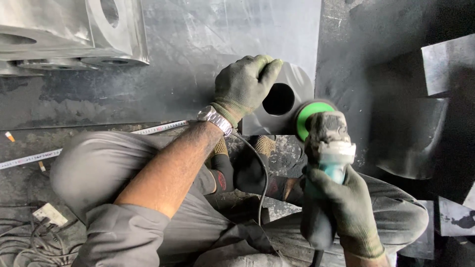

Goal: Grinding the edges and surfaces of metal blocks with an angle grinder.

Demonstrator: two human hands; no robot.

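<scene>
My left hand (245, 85), in a dark green work glove with a metal watch at the wrist, presses flat on a grey steel plate piece (297, 81) with a rounded end and a round hole (278, 99). My right hand (344, 207), gloved too, grips the body of an angle grinder (329, 148). The grinder's green disc (309, 116) sits against the plate's lower right edge, beside the hole. The grinder's black cable (262, 173) runs down between my knees.
Bright machined steel parts with round holes (74, 34) lie at the top left. A measuring tape (89, 143) stretches across the floor on the left. Dark steel offcuts (435, 89) lie to the right. A tangle of cables (24, 242) lies at the bottom left. A large steel sheet (198, 54) lies underneath.
</scene>
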